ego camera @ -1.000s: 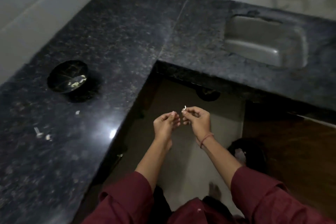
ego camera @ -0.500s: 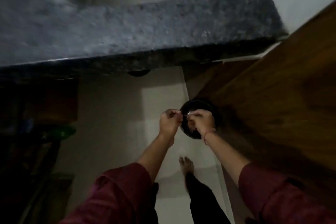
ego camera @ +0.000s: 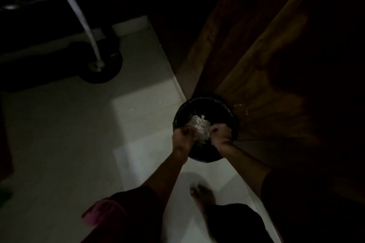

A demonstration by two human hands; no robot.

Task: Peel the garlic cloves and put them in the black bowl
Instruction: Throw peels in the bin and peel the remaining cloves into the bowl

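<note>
On my monitor the head view points steeply down at a pale tiled floor [ego camera: 69,144]; exposure is low and the hands are blurred. Item 1: a black round bin [ego camera: 199,101] stands on the floor at centre right of the frame, against or just beside a brown wooden panel [ego camera: 276,55] that fills the right side; I cannot tell which. Item 2: a heap of pale garlic skins [ego camera: 198,125] lies inside the bin, in its upper half. Item 3: the left hand [ego camera: 182,137] is over the bin's left rim, knuckles up and fingers curled inward, at the left edge of the heap. Item 4: the right hand [ego camera: 220,132] is over the right part of the bin, fingers likewise curled, at the heap's right edge. The 2 hands are apart, with the heap showing between them. I cannot tell whether either hand has anything pinched, because blur and darkness hide the fingertips. Both forearms are bare; a maroon sleeve [ego camera: 128,213] shows at the lower edge. A bare foot [ego camera: 203,193] stands on the floor below the bin. At upper left a white pipe [ego camera: 83,19] slopes down to a metal drain fitting [ego camera: 96,65]
</note>
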